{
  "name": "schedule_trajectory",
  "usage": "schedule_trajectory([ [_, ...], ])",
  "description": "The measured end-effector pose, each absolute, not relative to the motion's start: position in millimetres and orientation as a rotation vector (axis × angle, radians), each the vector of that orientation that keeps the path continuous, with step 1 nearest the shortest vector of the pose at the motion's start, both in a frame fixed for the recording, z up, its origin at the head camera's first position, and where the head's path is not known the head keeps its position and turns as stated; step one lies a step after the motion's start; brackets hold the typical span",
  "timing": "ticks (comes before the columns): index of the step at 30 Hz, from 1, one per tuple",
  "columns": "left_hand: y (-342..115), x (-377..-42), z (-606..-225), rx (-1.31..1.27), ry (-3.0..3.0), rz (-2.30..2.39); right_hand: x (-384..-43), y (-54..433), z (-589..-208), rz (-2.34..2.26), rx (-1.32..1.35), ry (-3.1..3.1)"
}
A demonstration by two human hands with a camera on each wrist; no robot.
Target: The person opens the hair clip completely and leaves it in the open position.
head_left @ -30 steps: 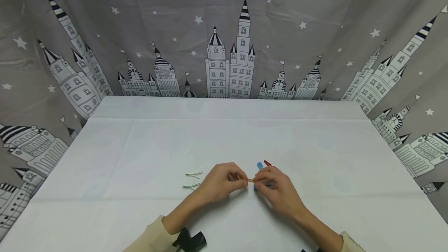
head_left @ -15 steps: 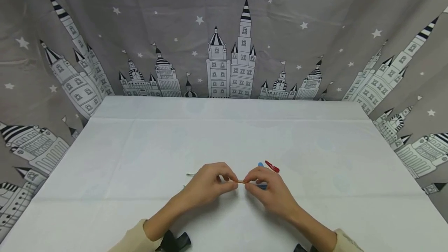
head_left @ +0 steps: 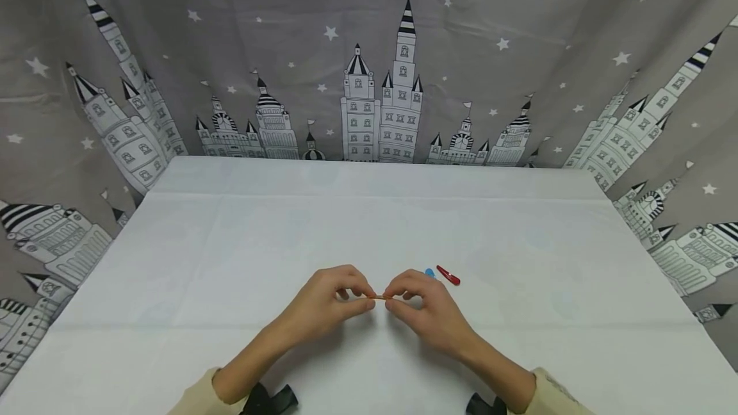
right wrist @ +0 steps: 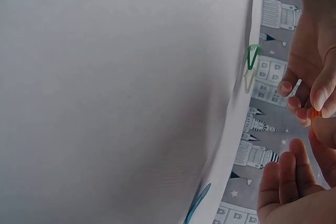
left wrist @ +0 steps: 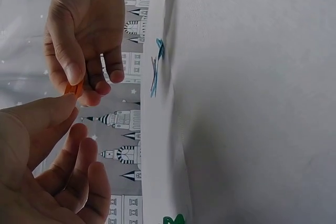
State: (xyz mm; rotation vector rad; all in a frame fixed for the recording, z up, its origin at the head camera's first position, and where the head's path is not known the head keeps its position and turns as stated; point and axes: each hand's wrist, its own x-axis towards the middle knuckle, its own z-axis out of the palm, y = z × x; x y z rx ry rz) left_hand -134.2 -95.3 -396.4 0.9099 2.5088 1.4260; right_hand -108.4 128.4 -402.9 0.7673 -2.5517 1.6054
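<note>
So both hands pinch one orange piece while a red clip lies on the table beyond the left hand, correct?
Not the left hand: the head view shows the red clip beyond the right hand. Both hands do pinch the orange piece.

The person wears a beige left sleeve [head_left: 198, 396] at seven o'clock, a matching right sleeve [head_left: 550, 396] at five, and blocky black wrist devices [head_left: 262, 401].

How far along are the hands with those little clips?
About partway, I think. The green clip looks done: it lies opened out on the table. The left hand and right hand pinch the orange clip, so that's in hand. The red clip, lying untouched, looks closed, so it's probably left to do.
</note>
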Motion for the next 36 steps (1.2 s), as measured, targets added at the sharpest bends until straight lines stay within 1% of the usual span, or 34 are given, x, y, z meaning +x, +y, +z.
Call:
schedule_trajectory([
  [6,-100,-134,-398,0.887,2.493,1.484,-110,124,-400,1.619,0.774,-2.556],
  [22,-106,-134,-398,0.939,2.435,1.525,-111,121,-400,1.649,0.768,-2.579],
  [29,-109,-135,-396,0.996,2.362,1.488,-112,123,-400,1.614,0.88,-2.59],
  [36,-110,-134,-393,1.052,2.279,1.491,-110,125,-399,1.676,0.94,-2.593],
])
